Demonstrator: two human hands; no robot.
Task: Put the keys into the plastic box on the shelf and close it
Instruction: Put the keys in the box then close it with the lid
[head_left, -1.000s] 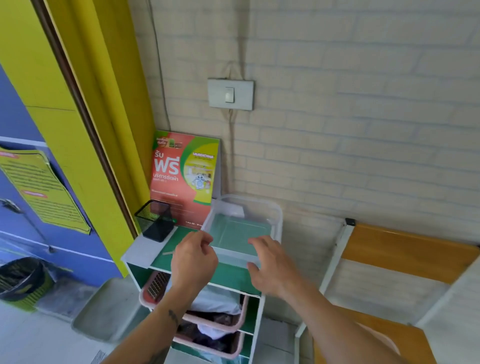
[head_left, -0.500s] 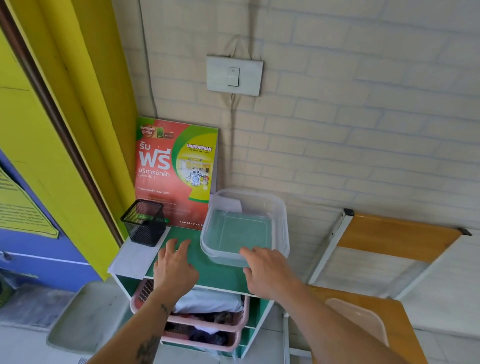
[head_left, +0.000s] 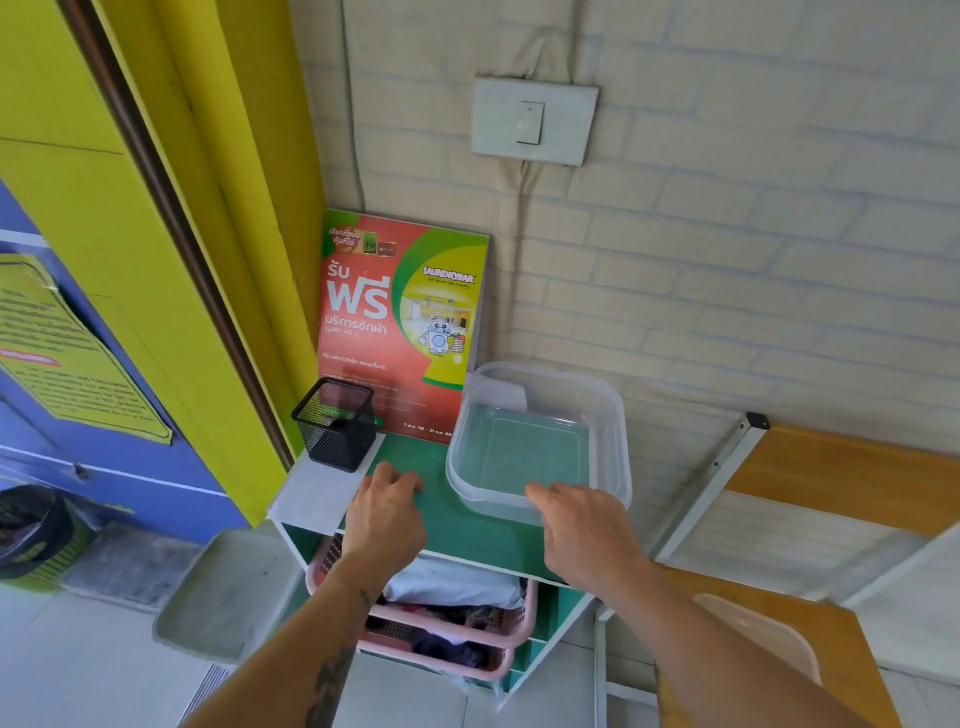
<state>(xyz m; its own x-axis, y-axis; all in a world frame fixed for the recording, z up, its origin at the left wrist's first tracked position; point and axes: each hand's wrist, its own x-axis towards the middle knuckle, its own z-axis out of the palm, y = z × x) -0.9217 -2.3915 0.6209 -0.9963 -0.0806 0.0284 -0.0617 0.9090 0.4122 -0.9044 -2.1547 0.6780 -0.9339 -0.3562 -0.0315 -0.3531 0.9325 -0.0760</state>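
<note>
The clear plastic box (head_left: 540, 415) stands open, without a lid, on the right side of the green shelf top (head_left: 467, 525); nothing shows inside it. My right hand (head_left: 587, 530) holds its front rim, fingers laid over the edge. My left hand (head_left: 387, 512) lies palm down on the shelf top just left of the box, its fingertips curled against the surface. No keys are visible; whatever is under the left hand is hidden.
A black mesh pen cup (head_left: 337, 423) and a red-green poster (head_left: 400, 322) stand at the back left. Pink baskets (head_left: 447, 623) of cloth fill the shelf below. A wooden chair (head_left: 779, 613) with a pale translucent lid-like piece (head_left: 763, 639) sits on the right.
My left hand moved from the box's front edge to the shelf top and curled its fingers. The view came closer. The box and my right hand stayed put.
</note>
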